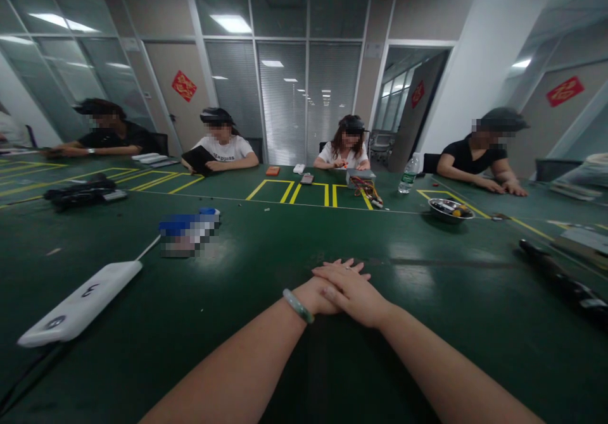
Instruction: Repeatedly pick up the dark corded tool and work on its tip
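And the count: four along the far edge, a person at ten o'clock, a person at eleven, a person at twelve, a person at two. Two hands at six o'clock, left hand and right hand, with one bracelet. One bottle and one bowl at one o'clock. One white pack at eight, one black bundle at ten, one black tool at three. Near twelve, one orange box, one white box, one wired box. Up on the walls, three red signs: left sign, middle sign, right sign.
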`<control>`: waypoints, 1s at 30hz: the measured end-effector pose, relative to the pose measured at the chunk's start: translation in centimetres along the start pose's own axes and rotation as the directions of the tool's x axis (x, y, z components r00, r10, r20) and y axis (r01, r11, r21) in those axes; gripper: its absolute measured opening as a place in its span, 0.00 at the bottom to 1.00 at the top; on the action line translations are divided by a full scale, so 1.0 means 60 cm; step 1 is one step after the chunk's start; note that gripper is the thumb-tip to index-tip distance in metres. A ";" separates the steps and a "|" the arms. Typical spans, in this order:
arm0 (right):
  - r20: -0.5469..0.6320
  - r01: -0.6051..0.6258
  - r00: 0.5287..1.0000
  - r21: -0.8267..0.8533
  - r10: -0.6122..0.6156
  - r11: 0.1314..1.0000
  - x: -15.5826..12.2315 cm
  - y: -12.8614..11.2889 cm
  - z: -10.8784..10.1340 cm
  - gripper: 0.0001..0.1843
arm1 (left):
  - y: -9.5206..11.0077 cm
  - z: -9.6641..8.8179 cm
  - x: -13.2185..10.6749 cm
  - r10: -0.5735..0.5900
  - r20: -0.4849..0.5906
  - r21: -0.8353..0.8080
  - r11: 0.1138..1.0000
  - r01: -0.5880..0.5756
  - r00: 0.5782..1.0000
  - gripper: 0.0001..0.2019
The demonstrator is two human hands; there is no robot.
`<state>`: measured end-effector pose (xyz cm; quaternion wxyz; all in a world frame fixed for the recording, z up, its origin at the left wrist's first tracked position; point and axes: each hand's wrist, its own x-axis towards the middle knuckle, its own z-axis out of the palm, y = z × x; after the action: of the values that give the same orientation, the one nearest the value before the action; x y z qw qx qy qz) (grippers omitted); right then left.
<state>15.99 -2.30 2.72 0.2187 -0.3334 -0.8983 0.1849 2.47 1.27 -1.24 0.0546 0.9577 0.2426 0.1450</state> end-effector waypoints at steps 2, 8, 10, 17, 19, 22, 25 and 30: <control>0.002 -0.004 1.000 0.004 0.004 1.000 0.000 0.000 -0.001 0.25 | -0.002 0.003 0.001 -0.003 -0.018 -0.001 1.000 0.003 1.000 0.31; 0.003 -0.008 1.000 0.001 0.008 1.000 -0.001 0.006 0.002 0.25 | -0.001 0.002 0.001 0.020 -0.023 0.007 1.000 -0.020 1.000 0.32; 0.004 -0.006 1.000 0.002 0.006 1.000 0.000 0.006 0.002 0.25 | 0.002 -0.001 0.001 0.007 -0.014 0.003 1.000 -0.007 1.000 0.31; 0.000 -0.003 1.000 0.018 0.003 1.000 0.000 0.005 0.001 0.25 | 0.013 -0.029 0.004 -0.048 0.183 -0.003 0.999 0.049 0.982 0.30; -0.002 -0.001 1.000 0.018 0.001 1.000 0.000 0.005 0.001 0.25 | 0.016 -0.037 0.003 -0.045 0.201 -0.009 0.999 0.047 0.978 0.30; -0.004 0.003 1.000 0.016 -0.002 1.000 0.000 0.004 0.000 0.25 | 0.017 -0.041 0.003 -0.042 0.187 -0.036 0.998 0.050 0.981 0.29; -0.005 0.011 1.000 0.018 -0.011 1.000 0.000 0.005 -0.002 0.25 | 0.016 -0.035 0.002 -0.047 0.171 -0.055 0.997 0.057 0.984 0.30; -0.007 0.017 1.000 0.014 -0.017 1.000 0.001 0.011 0.002 0.25 | 0.016 -0.025 0.002 -0.075 0.125 -0.041 0.996 0.080 0.989 0.31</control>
<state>16.25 -1.85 2.35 0.2256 -0.3248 -0.8990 0.1883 2.52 0.54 0.40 0.0969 0.9531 0.2725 0.0889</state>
